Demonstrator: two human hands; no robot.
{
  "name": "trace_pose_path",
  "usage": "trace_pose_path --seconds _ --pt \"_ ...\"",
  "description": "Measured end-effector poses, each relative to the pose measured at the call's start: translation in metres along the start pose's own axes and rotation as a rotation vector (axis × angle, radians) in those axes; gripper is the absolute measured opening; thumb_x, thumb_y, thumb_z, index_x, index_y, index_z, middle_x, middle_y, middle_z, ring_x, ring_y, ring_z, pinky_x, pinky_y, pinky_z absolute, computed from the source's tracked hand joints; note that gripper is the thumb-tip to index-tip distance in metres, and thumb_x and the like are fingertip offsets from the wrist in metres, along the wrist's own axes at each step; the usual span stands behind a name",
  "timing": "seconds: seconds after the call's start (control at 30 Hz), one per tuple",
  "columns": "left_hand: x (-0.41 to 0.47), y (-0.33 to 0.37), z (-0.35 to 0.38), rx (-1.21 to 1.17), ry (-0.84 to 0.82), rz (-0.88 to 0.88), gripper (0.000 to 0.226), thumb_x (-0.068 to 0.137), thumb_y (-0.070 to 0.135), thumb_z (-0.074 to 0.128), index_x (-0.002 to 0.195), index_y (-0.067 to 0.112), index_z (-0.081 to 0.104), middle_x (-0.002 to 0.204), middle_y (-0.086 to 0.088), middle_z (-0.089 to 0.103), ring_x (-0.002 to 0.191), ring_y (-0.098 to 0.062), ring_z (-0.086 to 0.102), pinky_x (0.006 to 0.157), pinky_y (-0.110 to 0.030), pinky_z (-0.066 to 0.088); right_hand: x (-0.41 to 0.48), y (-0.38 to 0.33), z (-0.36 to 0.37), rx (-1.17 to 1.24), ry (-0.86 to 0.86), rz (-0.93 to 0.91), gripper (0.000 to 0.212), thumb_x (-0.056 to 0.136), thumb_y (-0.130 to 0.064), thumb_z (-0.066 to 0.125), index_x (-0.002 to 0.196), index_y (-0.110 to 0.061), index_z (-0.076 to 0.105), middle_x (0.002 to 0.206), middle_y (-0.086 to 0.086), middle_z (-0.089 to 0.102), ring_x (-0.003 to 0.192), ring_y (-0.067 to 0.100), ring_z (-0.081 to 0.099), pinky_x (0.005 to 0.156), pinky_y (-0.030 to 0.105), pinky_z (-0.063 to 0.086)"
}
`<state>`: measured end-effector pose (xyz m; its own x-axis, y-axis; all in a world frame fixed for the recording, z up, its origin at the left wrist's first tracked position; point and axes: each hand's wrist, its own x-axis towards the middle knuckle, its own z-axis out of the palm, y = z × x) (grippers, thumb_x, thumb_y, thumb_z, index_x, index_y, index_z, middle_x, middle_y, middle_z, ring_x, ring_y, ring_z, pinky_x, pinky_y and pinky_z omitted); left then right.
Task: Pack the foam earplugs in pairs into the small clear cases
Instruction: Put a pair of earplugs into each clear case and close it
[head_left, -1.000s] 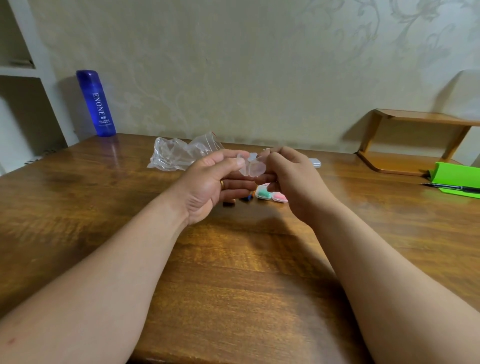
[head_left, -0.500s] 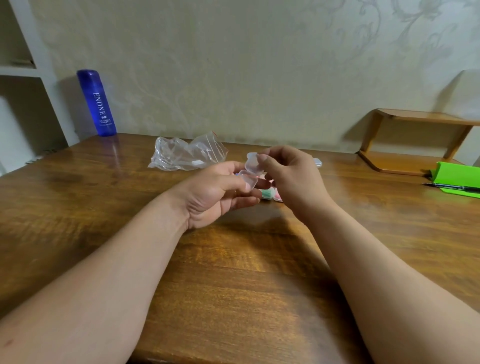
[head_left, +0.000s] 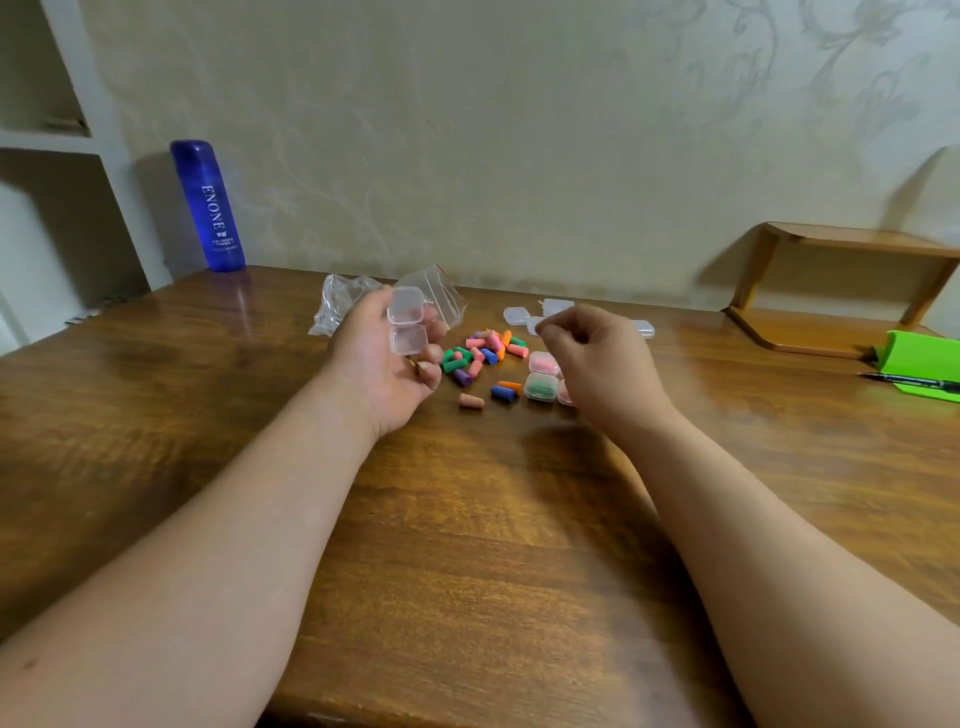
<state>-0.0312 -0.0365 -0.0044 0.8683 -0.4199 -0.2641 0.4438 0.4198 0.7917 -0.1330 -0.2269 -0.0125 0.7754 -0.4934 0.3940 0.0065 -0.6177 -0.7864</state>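
Note:
My left hand (head_left: 387, 364) holds a small clear case (head_left: 407, 321), swung open with lid and base side by side and nothing inside. My right hand (head_left: 597, 364) hovers over the table to the right, fingers loosely curled with nothing in them. Between the hands lies a pile of coloured foam earplugs (head_left: 485, 353); a peach earplug (head_left: 470, 400) and a blue and orange pair (head_left: 505, 389) lie nearer to me. Closed cases holding pink earplugs (head_left: 543, 362) and green earplugs (head_left: 540, 386) sit by my right hand. Empty clear cases (head_left: 517, 314) lie behind.
A crumpled clear plastic bag (head_left: 343, 301) lies behind my left hand. A blue bottle (head_left: 209, 205) stands at the far left against the wall. At the right are a small wooden shelf (head_left: 841, 291) and a green object (head_left: 919, 364) with a pen.
The case has been opened and stays in my left hand, which moved left. My right hand let go of it and drew right, uncovering the earplug pile.

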Motion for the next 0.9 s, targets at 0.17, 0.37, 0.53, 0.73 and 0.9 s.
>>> trace_pose_path --seconds 0.17,0.37,0.53,0.73,0.9 --pt "0.0 0.0 -0.001 -0.01 -0.057 -0.005 0.044 0.105 0.046 0.05 0.115 0.008 0.07 0.096 -0.01 0.071 0.069 -0.015 0.055 0.054 -0.023 0.046 -0.003 -0.001 0.01 -0.27 -0.113 -0.074 0.022 0.107 -0.024 0.059 0.121 -0.029 0.075 0.121 -0.006 0.065 0.102 0.01 0.061 0.078 0.024 0.046" --pt "-0.001 -0.003 0.0 -0.04 -0.094 -0.042 0.034 0.1 0.044 0.054 0.099 0.013 0.066 0.079 -0.005 0.065 0.06 -0.015 0.047 0.055 -0.025 0.034 -0.007 -0.012 0.015 -0.472 -0.247 -0.147 0.025 0.105 -0.027 0.064 0.129 -0.031 0.073 0.132 -0.004 0.059 0.117 0.017 0.054 0.091 0.033 0.046" --pt "0.002 -0.003 -0.003 -0.074 -0.06 -0.028 0.033 0.099 0.044 0.055 0.107 0.014 0.066 0.078 -0.004 0.065 0.057 -0.014 0.048 0.052 -0.024 0.034 -0.009 -0.018 0.017 -0.536 -0.287 -0.166 0.018 0.101 -0.038 0.071 0.118 -0.035 0.073 0.138 -0.004 0.058 0.125 0.019 0.051 0.11 0.047 0.049" --pt "0.005 -0.003 -0.003 -0.086 -0.025 -0.017 0.034 0.099 0.045 0.055 0.109 0.014 0.066 0.077 -0.003 0.066 0.056 -0.014 0.048 0.052 -0.024 0.034 -0.008 -0.015 0.018 -0.603 -0.297 -0.169 0.015 0.097 -0.04 0.074 0.111 -0.032 0.072 0.131 -0.005 0.059 0.124 0.019 0.05 0.105 0.042 0.049" --pt "0.004 -0.004 -0.001 -0.065 -0.028 -0.026 0.034 0.099 0.045 0.055 0.106 0.014 0.067 0.078 -0.004 0.066 0.059 -0.014 0.048 0.052 -0.024 0.034 -0.006 -0.014 0.02 -0.623 -0.289 -0.163 0.015 0.099 -0.036 0.072 0.111 -0.026 0.075 0.128 -0.002 0.06 0.119 0.017 0.051 0.102 0.039 0.051"
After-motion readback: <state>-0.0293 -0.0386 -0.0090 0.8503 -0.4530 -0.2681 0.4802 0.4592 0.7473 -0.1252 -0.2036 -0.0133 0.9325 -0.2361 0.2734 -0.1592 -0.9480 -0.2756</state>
